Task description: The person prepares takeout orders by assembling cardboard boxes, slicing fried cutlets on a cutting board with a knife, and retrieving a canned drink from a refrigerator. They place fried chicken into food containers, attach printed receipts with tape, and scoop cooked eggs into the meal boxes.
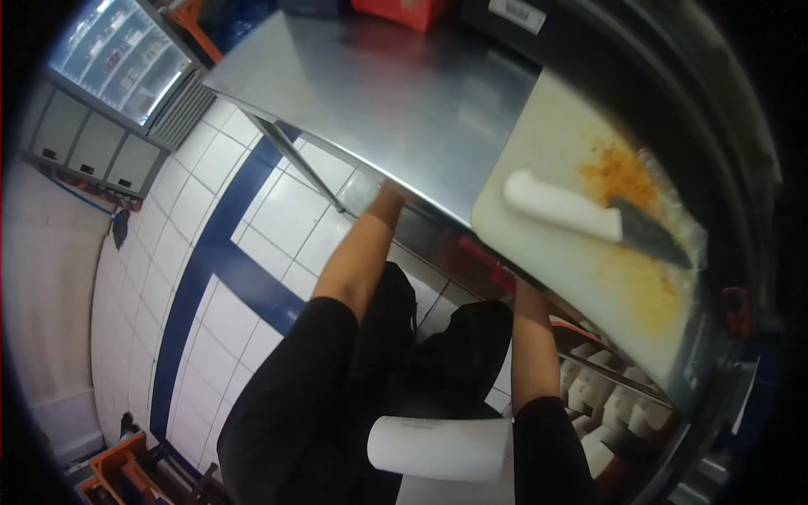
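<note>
Both bare forearms reach in under the front edge of a steel table (387,109). My left hand (390,195) goes beneath that edge, and its fingers are hidden. My right hand is out of sight below the cutting board's edge; only the forearm (534,345) shows, beside something red. On the board (518,143) lies a knife with a white handle (560,206) and a dark blade (648,231), next to orange crumbs (623,172). What either hand holds or touches cannot be seen. A curled white paper (438,448) with faint print is near my body.
A shelf or drawer with pale packets (619,404) sits below the board at the right. A red container (400,10) stands at the table's back. A glass-door fridge (122,55) is at the upper left, above white floor tiles with blue stripes (198,269).
</note>
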